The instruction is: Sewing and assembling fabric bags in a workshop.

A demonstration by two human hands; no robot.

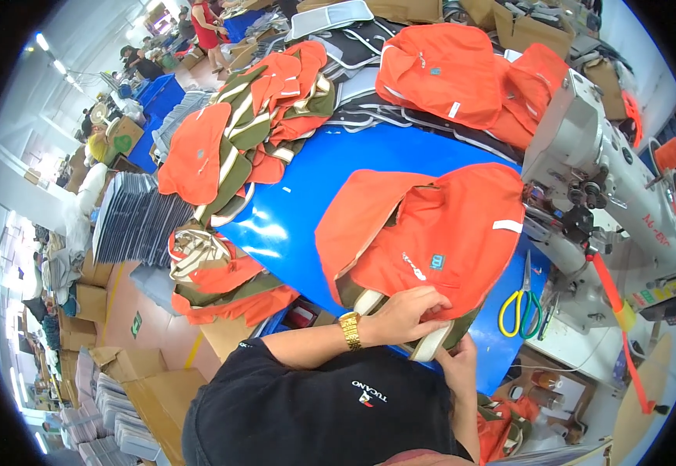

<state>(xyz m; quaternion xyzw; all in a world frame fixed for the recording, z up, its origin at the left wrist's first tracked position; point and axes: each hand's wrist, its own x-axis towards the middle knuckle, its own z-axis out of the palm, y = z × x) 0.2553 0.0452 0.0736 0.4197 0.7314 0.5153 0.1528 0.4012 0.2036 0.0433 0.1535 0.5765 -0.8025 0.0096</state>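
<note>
An orange fabric bag piece (462,225) with olive and cream-trimmed edges lies on the blue tabletop (353,147) in front of me. My left hand (412,314), a gold watch on its wrist, pinches the near edge of this piece. Just to the right and lower, my right hand (458,363) grips the same edge from beneath, its fingertips partly hidden by the fabric. Between both hands runs a cream strap (430,344). A small teal label shows on the orange face. Scissors (520,311) with yellow and green handles lie to the right.
At the right stands a white sewing machine (563,147) with orange thread spools (669,154). Orange and olive pieces are heaped at the left (233,132), with more orange pieces (439,74) at the back. Grey stacks (140,221) and cardboard boxes (155,404) stand beyond the table's left edge.
</note>
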